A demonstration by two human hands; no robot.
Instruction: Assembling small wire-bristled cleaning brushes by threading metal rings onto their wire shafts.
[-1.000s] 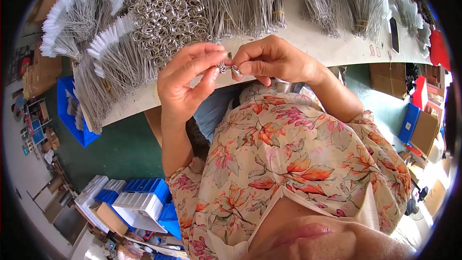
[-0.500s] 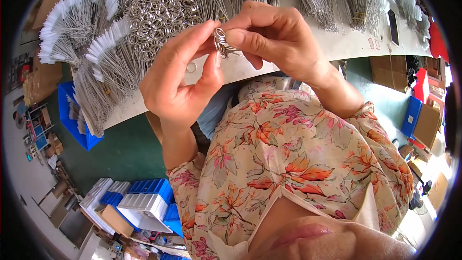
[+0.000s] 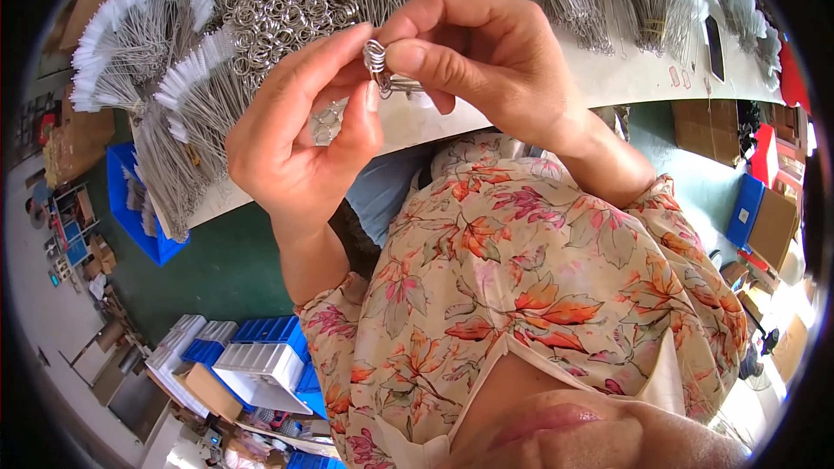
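Observation:
My left hand (image 3: pixel 295 143) and my right hand (image 3: pixel 486 56) meet fingertip to fingertip above the white table (image 3: pixel 625 78). Between them they pinch a small metal split ring (image 3: pixel 375 56); thin wire pieces (image 3: pixel 401 85) hang from it under my right thumb. My left thumb and forefinger press the ring from the left, while my right thumb and forefinger clamp it from the right. Behind my hands a pile of loose metal rings (image 3: pixel 287 0) lies on the table. My flowered sleeves fill the lower middle of the view.
Bundles of thin wires with white ends (image 3: pixel 130 43) fan over the table's left and back. A dark flat object (image 3: pixel 714 48) lies at the right. A blue crate (image 3: pixel 130 208) stands on the green floor; blue and white boxes (image 3: pixel 252 360) lie below, and cardboard boxes (image 3: pixel 764 221) stand at the right.
Both hands have risen from the table edge toward the camera with the ring between them. My right hand now sits over the ring from above.

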